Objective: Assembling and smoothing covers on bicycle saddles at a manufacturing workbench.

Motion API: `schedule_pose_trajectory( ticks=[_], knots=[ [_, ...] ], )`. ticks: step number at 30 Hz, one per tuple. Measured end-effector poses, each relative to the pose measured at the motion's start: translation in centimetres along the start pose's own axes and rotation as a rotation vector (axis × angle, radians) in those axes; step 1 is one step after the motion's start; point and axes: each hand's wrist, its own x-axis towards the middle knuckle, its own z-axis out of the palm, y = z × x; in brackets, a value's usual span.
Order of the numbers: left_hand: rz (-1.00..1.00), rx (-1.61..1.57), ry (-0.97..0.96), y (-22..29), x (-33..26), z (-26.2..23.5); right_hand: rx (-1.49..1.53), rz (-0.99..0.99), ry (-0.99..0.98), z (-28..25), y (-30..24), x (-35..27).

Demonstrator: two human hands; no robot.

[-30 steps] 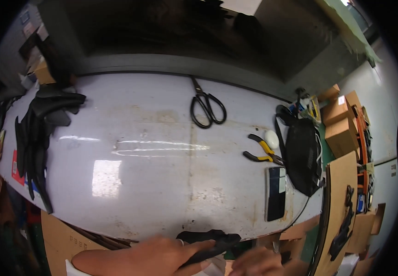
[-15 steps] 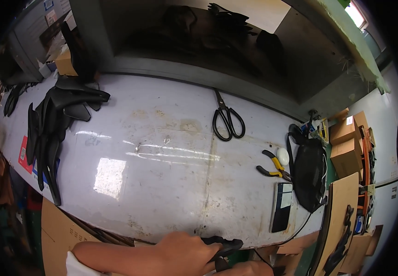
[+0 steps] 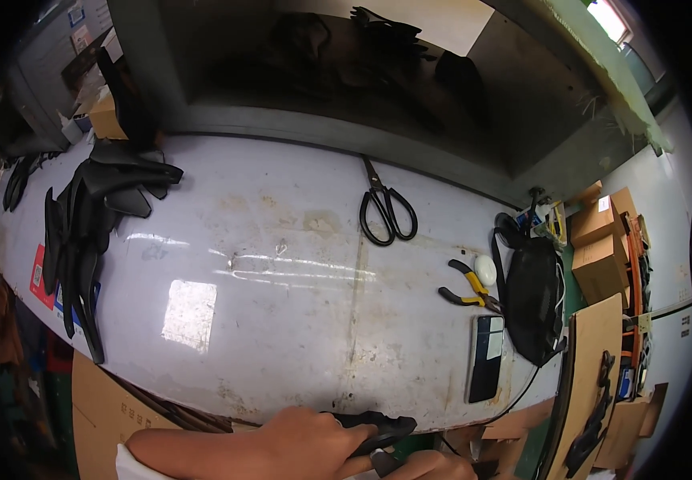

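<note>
Right hand, grip unclear, came closer; left hand holds black piece protruding rightward.

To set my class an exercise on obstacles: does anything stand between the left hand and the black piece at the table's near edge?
Nothing visible does: the left hand holds the black piece directly.

The black piece in my left hand looks like smooth, matt plastic. Before me the pale surface shines glossy between dull brown stains; the scissors have dark metal blades, the black pouch looks like matt cloth, and the boxes are dull brown cardboard.
</note>
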Motion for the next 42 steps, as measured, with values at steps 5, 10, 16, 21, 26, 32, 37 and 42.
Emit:
schedule_pose_trajectory(
  ticks=[5, 10, 16, 21, 26, 32, 37, 42],
  knots=[
    [-0.013, 0.048, 0.042, 0.3, -0.2, 0.1, -0.172, 0.212, -0.24, 0.3, -1.1, 0.8],
    [-0.015, 0.005, 0.096, 1.0, -0.3, -0.1, -0.266, 0.078, 0.123, 1.7, 0.3, -0.7],
    [0.028, -0.05, 0.218, 1.4, -0.8, 0.2, -0.09, -0.079, 0.004, 0.2, -0.2, -0.8],
    [0.039, -0.078, 0.236, 1.2, -0.5, 0.0, -0.245, 0.175, -0.224, -0.3, -1.2, -0.3],
    [-0.027, -0.109, 0.207, 1.7, -0.2, -0.2, -0.329, 0.02, 0.183, 1.5, 0.7, -2.2],
    [0.008, -0.124, 0.239, 0.7, -0.4, 0.6, -0.064, 0.009, 0.399, 0.9, 1.2, -3.4],
    [0.004, 0.006, 0.298, 1.9, -2.5, 0.6, -0.318, 0.115, 0.009, 1.2, -0.4, -3.6],
    [-0.009, 0.054, 0.162, 2.1, -8.8, -0.8, -0.389, -0.024, 0.051, 1.2, -0.7, -4.0]
  ],
)
